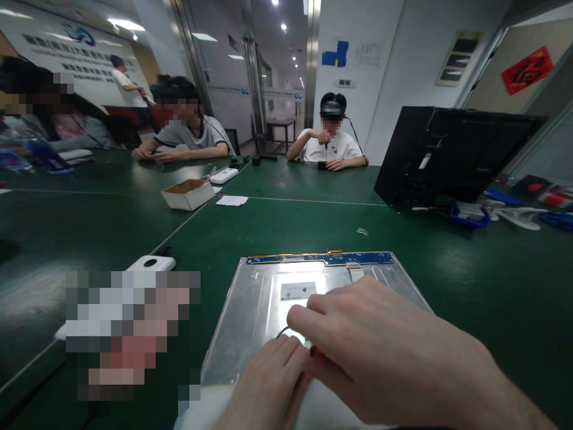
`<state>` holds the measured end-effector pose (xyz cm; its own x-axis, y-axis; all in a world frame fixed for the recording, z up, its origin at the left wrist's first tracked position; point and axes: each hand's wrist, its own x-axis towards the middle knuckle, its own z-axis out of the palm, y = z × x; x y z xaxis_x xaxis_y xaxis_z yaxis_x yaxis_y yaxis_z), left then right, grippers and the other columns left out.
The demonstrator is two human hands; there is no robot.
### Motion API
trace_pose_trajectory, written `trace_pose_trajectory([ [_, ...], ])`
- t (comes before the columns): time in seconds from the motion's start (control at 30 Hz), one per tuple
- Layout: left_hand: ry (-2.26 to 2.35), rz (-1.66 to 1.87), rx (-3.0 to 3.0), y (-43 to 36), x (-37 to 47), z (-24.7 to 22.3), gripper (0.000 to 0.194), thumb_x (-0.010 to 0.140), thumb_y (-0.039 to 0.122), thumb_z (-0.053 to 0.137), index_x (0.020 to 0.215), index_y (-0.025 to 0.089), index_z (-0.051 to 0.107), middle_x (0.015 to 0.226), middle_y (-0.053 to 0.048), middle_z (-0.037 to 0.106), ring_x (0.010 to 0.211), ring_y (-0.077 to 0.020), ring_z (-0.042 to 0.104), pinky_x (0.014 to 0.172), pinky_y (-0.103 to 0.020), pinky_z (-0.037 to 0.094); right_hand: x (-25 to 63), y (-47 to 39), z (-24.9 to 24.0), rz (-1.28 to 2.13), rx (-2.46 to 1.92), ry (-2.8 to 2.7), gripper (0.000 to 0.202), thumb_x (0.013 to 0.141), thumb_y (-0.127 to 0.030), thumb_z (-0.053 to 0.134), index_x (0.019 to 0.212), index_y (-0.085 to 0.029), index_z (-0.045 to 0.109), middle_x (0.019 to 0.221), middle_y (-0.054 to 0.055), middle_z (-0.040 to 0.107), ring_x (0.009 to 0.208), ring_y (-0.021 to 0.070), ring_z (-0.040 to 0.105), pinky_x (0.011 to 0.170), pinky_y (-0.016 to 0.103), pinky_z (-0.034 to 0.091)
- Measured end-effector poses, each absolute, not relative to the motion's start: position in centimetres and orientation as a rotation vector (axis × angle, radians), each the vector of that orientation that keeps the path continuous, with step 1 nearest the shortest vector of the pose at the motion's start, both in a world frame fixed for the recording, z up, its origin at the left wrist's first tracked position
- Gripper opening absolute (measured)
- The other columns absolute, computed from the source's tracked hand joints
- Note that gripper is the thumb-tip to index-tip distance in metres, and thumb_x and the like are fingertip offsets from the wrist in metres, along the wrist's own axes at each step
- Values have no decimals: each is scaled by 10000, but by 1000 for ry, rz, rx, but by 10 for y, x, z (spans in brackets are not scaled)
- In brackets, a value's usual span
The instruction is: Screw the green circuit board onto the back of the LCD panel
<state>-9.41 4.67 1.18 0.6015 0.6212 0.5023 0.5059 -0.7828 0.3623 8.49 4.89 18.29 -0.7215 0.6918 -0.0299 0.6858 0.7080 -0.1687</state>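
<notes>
A flat display panel (239,316) lies metal back up on the green table, in front of me. Along its far edge runs a narrow blue circuit board (290,258), with a flat ribbon cable (355,272) below it. My right hand (385,346) is closed over the panel's near half, pinching a small red and black piece (316,351) that its fingers mostly hide. Beside it, my left hand (268,379) rests low on the panel with fingers curled together; what they hold, if anything, is hidden. A thin dark wire (282,331) shows just past the left fingertips.
Left of the panel lies a white device (152,263), partly blurred out. Farther off are an open cardboard box (188,195), a paper slip (231,200) and a white power bank (224,175). A black monitor (447,155) stands at right behind a blue tray (469,216). People sit opposite.
</notes>
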Motion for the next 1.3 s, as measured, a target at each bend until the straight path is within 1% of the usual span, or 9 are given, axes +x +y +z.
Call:
trace_pose_trajectory([
  [0.17, 902, 948, 2627, 48, -92, 18, 248, 972, 215, 352, 946, 193, 598, 858, -81, 688, 774, -234, 665, 653, -327, 569, 83, 49, 186, 293, -1133, -2864, 67, 835, -170, 562, 860, -212, 516, 777, -16, 627, 565, 133, 507, 446, 282, 254],
  [0.3, 917, 933, 2663, 49, -92, 17, 290, 993, 243, 330, 876, 196, 590, 805, -68, 678, 711, -226, 653, 612, -319, 559, 85, 50, 182, 270, -1154, -2846, 90, 853, -180, 572, 915, -221, 522, 785, -17, 642, 593, 148, 538, 459, 286, 251],
  [0.53, 973, 947, 2688, 49, -93, 9, 303, 1002, 268, 330, 822, 204, 565, 783, -67, 672, 667, -232, 636, 569, -328, 537, 88, 49, 178, 236, -1117, -2842, 45, 890, -237, 545, 924, -222, 520, 778, -13, 638, 603, 152, 538, 475, 292, 235],
  [0.63, 932, 914, 2641, 46, -93, 15, 250, 968, 217, 345, 887, 195, 581, 845, -81, 680, 728, -239, 644, 620, -339, 550, 86, 50, 181, 284, -1122, -2866, 61, 858, -217, 569, 894, -217, 519, 804, -14, 627, 589, 138, 508, 467, 282, 251],
  [0.7, 924, 807, 2582, 43, -94, 23, 221, 935, 167, 374, 977, 195, 588, 929, -80, 684, 826, -240, 651, 702, -342, 556, 85, 51, 183, 299, -1123, -2870, 70, 841, -198, 571, 880, -215, 516, 803, -17, 618, 577, 132, 489, 457, 275, 257],
  [0.8, 1007, 703, 2495, 37, -94, 36, 225, 917, 121, 378, 981, 198, 579, 976, -75, 673, 896, -240, 636, 790, -359, 545, 86, 51, 183, 282, -1105, -2864, 67, 846, -176, 554, 882, -215, 513, 796, -21, 621, 576, 133, 490, 451, 275, 256],
  [1.07, 1014, 611, 2507, 35, -98, 33, 201, 878, 103, 398, 936, 177, 576, 957, -93, 656, 889, -255, 620, 786, -376, 540, 88, 49, 176, 224, -1127, -2833, 75, 867, -211, 576, 909, -220, 514, 753, -21, 636, 573, 144, 530, 458, 281, 231],
  [1.2, 1044, 655, 2476, 35, -96, 33, 207, 899, 110, 383, 932, 185, 573, 944, -86, 659, 875, -245, 627, 764, -354, 541, 88, 50, 178, 235, -1118, -2837, 75, 866, -227, 573, 913, -223, 515, 766, -21, 637, 574, 143, 523, 459, 283, 237],
  [1.3, 1029, 713, 2466, 36, -94, 38, 217, 894, 107, 390, 962, 203, 572, 964, -75, 667, 894, -238, 636, 778, -342, 538, 86, 50, 181, 259, -1118, -2855, 66, 852, -199, 566, 885, -219, 512, 789, -19, 633, 575, 135, 505, 457, 281, 247],
])
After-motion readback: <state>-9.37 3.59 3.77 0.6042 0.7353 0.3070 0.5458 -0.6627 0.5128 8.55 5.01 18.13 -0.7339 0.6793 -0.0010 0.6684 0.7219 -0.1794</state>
